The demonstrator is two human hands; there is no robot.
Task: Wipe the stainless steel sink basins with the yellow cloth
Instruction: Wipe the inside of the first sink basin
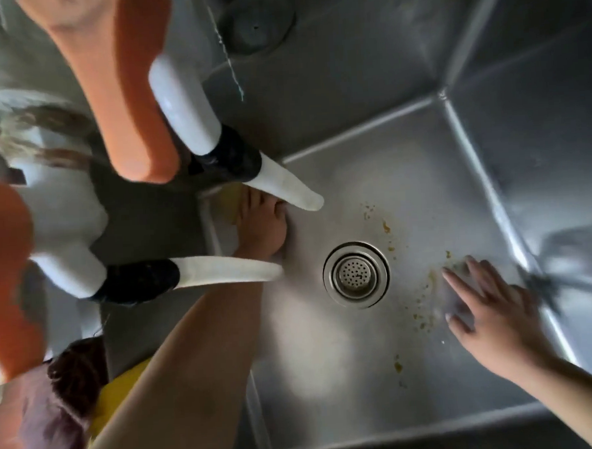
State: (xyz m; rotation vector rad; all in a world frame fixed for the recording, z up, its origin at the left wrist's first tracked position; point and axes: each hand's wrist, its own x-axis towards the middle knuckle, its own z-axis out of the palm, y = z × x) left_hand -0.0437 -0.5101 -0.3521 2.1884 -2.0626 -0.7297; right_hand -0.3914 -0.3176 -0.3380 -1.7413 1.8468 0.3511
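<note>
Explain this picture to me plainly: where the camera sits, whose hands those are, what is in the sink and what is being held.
The single picture comes from a camera worn on a person's head, looking down into a stainless steel sink basin. There is no machine, only two bare hands. The left hand reaches to the basin's left wall and presses a yellow cloth, mostly hidden behind it. The right hand lies open, fingers spread, on the basin floor and holds nothing that can be made out. In the middle sits the drain strainer, with yellowish food specks scattered nearby. The orange and white shapes at upper left are too close and blurred to identify.
</note>
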